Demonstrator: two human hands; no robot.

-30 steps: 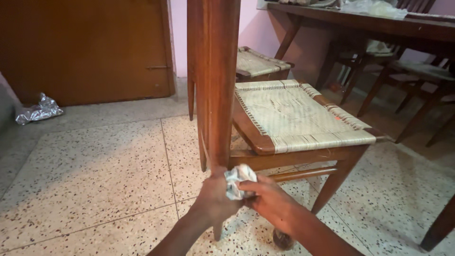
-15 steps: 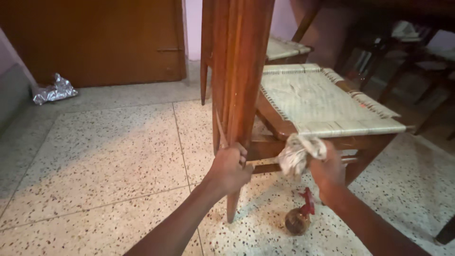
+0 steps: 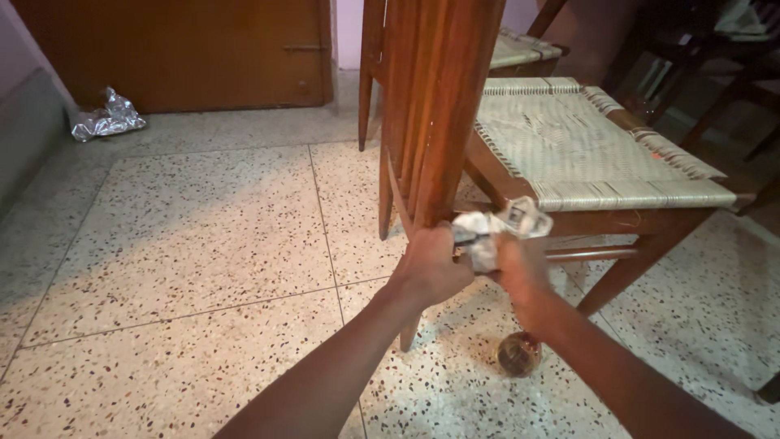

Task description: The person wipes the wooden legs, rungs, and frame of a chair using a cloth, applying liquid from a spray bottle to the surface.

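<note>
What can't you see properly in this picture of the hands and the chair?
Head view only:
- Left hand: its fingers wrap the chair leg, so the wood beneath is hidden.
- Right hand: the crumpled cloth covers its fingertips.
- Round brown object on the floor: the right forearm partly covers it; what it is cannot be told.
- Chair back: cut off by the top edge.
</note>
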